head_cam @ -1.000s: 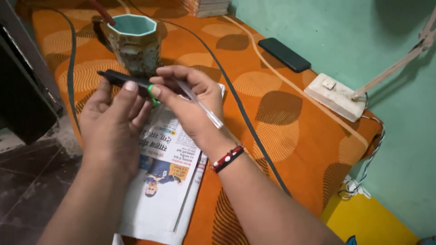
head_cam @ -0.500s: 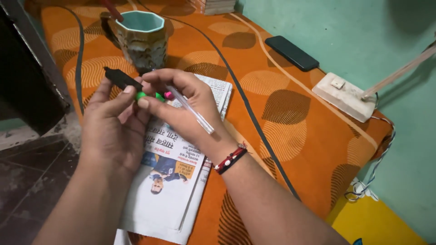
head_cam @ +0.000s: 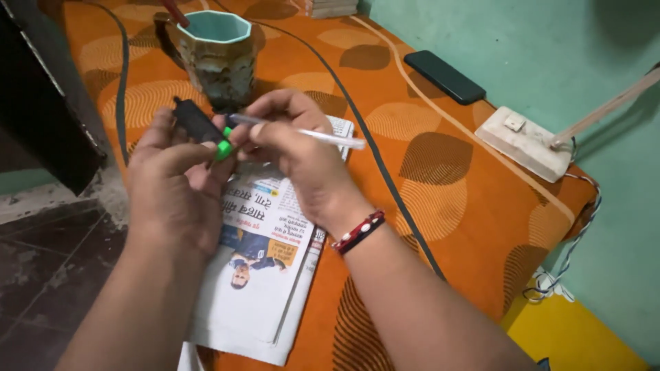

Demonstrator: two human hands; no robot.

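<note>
In the head view, the left hand [head_cam: 172, 182] is curled around a black marker with a green band [head_cam: 201, 128], thumb and fingers pinching it just above a folded newspaper [head_cam: 258, 275] that lies on the orange patterned cloth [head_cam: 440, 199]. The right hand [head_cam: 302, 161], a red beaded bracelet [head_cam: 357, 232] at its wrist, is closed on a clear pen [head_cam: 309, 134] held level between its fingertips, and these meet the marker's green end. Behind the hands stand a faceted ceramic mug [head_cam: 218, 55], a black cable [head_cam: 371, 158], a dark phone [head_cam: 444, 76] and a white switch box [head_cam: 526, 143] by the green wall.
</note>
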